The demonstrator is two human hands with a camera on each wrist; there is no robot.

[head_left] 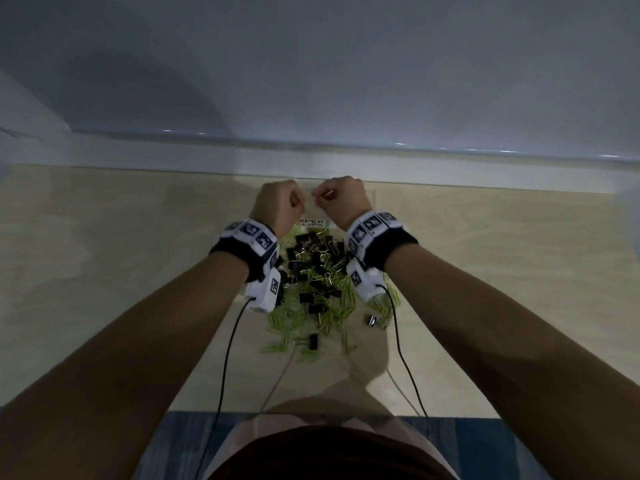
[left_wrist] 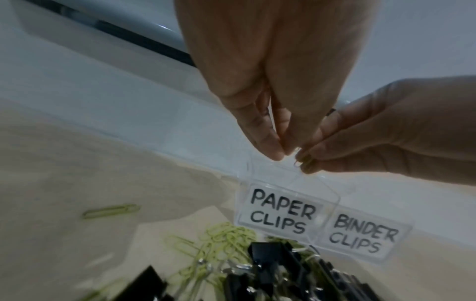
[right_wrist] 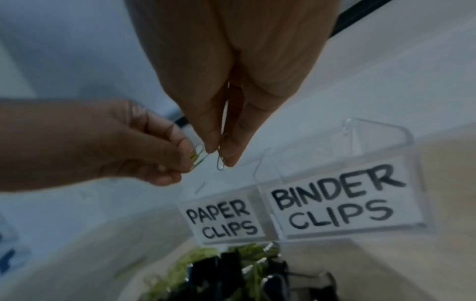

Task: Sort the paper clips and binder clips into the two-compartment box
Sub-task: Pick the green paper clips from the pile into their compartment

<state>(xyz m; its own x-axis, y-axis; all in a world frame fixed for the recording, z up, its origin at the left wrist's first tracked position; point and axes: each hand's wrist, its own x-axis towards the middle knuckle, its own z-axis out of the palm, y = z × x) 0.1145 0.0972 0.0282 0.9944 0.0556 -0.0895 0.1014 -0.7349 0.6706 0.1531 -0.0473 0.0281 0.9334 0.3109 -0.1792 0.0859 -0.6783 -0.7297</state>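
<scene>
A clear two-compartment box (right_wrist: 352,130) stands at the table's far edge, labelled PAPER CLIPS (left_wrist: 280,211) on its left half and BINDER CLIPS (right_wrist: 335,203) on its right half. My two hands hover side by side just above it. In the right wrist view my left hand (right_wrist: 190,160) pinches a few green paper clips (right_wrist: 197,157). My right hand (right_wrist: 219,156) pinches one paper clip (right_wrist: 221,163) that hangs down between thumb and finger. From the head view both hands (head_left: 277,202) (head_left: 341,199) look like fists. A mixed pile of green paper clips and black binder clips (head_left: 311,282) lies in front of the box.
Stray clips lie apart from the pile: a green paper clip (left_wrist: 110,210) to the left, a binder clip (head_left: 370,320) to the right and another (head_left: 313,341) nearer me. Wrist-camera cables (head_left: 225,358) trail down to the table's near edge. A white wall ledge (head_left: 450,168) runs behind the box.
</scene>
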